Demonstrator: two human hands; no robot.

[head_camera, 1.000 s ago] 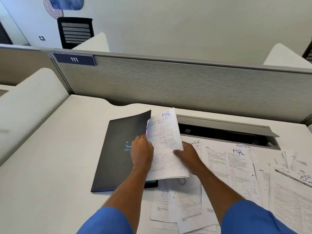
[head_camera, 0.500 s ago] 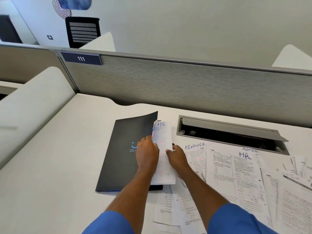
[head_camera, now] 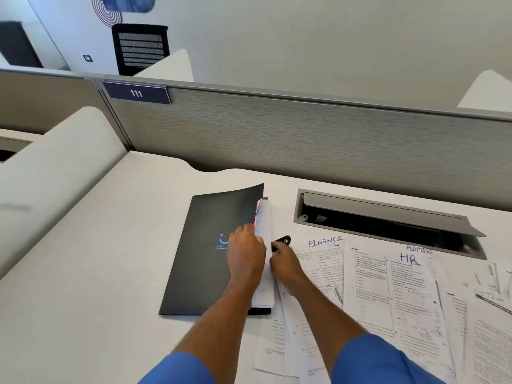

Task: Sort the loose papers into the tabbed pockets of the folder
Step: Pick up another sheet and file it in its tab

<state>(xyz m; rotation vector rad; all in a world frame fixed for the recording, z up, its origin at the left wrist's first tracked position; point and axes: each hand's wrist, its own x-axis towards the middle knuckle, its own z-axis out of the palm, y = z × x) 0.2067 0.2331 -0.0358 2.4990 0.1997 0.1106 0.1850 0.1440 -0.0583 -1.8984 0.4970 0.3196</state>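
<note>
Sheet (head_camera: 265, 225) entering the folder (head_camera: 202, 275), mid-frame.
The left hand (head_camera: 245, 254) curls its fingers round the cover (head_camera: 230, 209), holding a pocket open; the right hand (head_camera: 285, 264) pinches the sheet, feeding it in.

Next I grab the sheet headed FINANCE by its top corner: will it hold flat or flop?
Probably flops: the FINANCE sheet looks like thin single paper. It overlaps neighbouring papers, so those may drag along. On the smooth desk it likely slides when pushed.
</note>
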